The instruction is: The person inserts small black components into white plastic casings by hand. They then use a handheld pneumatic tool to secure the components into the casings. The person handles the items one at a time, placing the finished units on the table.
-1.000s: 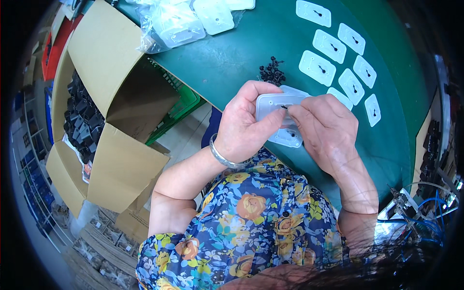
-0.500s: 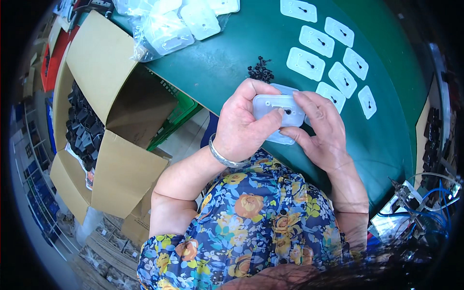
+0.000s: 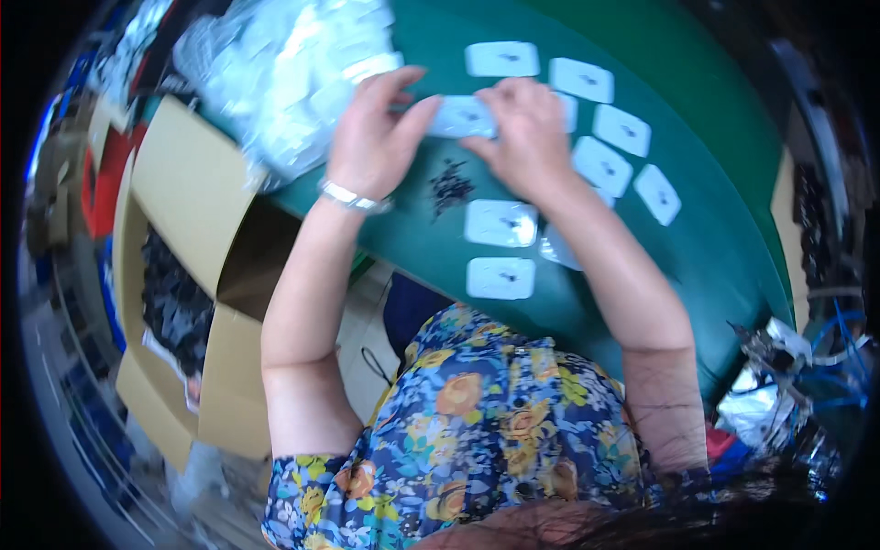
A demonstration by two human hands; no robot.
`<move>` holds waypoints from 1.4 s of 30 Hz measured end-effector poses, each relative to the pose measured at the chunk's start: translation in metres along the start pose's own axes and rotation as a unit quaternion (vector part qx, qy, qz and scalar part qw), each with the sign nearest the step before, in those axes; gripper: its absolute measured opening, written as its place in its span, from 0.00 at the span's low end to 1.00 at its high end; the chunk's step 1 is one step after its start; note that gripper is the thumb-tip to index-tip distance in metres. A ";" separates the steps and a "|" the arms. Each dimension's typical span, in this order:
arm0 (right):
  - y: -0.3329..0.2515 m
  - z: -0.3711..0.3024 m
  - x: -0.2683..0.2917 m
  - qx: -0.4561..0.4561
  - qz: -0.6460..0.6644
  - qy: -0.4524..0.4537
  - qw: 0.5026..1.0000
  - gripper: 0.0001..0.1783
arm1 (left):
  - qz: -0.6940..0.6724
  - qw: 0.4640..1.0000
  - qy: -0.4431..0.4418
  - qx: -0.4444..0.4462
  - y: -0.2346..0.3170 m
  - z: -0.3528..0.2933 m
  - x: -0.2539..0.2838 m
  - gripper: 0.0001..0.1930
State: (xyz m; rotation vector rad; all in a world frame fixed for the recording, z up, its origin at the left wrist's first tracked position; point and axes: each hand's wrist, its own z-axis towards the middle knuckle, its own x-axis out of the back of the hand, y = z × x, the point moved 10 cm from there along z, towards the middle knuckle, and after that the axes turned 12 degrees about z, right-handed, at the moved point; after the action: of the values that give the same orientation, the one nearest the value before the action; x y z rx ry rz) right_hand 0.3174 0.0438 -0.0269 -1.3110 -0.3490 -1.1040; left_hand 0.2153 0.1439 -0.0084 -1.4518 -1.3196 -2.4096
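My left hand (image 3: pixel 376 137) and my right hand (image 3: pixel 518 137) reach out over the green table (image 3: pixel 715 266) and both grip a white rounded pad (image 3: pixel 461 116) between them, low over the table surface. Several more white pads lie on the green top: one (image 3: pixel 500 223) just below my hands, one (image 3: pixel 500 278) nearer my body, others in a row to the right (image 3: pixel 621 129). A small heap of black parts (image 3: pixel 450 183) lies under my wrists. A metal bracelet (image 3: pixel 353 195) is on my left wrist.
A pile of clear plastic bags with white pads (image 3: pixel 284 64) lies at the table's far left. An open cardboard box (image 3: pixel 183 211) with dark parts inside stands on the floor to my left. Cables and blue wires (image 3: pixel 825 357) are at the right.
Both hands have moved away from my body, out over the table, carrying the white pad. Two pads now lie on the table near my body where my hands were.
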 end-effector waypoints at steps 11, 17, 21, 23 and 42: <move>-0.004 -0.072 0.093 -0.025 0.083 0.070 0.994 0.27 | -0.062 0.977 -0.101 -0.178 0.121 0.024 -0.044 0.14; 0.063 -0.279 0.175 -0.249 0.110 0.126 0.954 0.11 | -0.076 0.914 -0.312 -0.247 0.237 0.021 -0.167 0.14; 0.158 -0.374 0.267 -0.372 0.015 0.344 0.862 0.11 | 0.030 0.881 -0.290 -0.374 0.306 0.032 -0.256 0.16; 0.194 -0.357 0.293 -0.373 0.089 0.404 0.831 0.14 | 0.083 0.849 -0.240 -0.463 0.348 0.044 -0.284 0.20; 0.248 -0.320 0.316 -0.248 -0.075 0.482 0.837 0.11 | 0.263 0.602 -0.061 -0.752 0.483 0.040 -0.456 0.11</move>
State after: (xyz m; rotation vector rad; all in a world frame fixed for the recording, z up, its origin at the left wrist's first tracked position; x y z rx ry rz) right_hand 0.5526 -0.4129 -0.0279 -0.9867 0.6438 -1.9155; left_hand 0.7043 -0.3062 -0.0271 -1.5937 1.5788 -2.6459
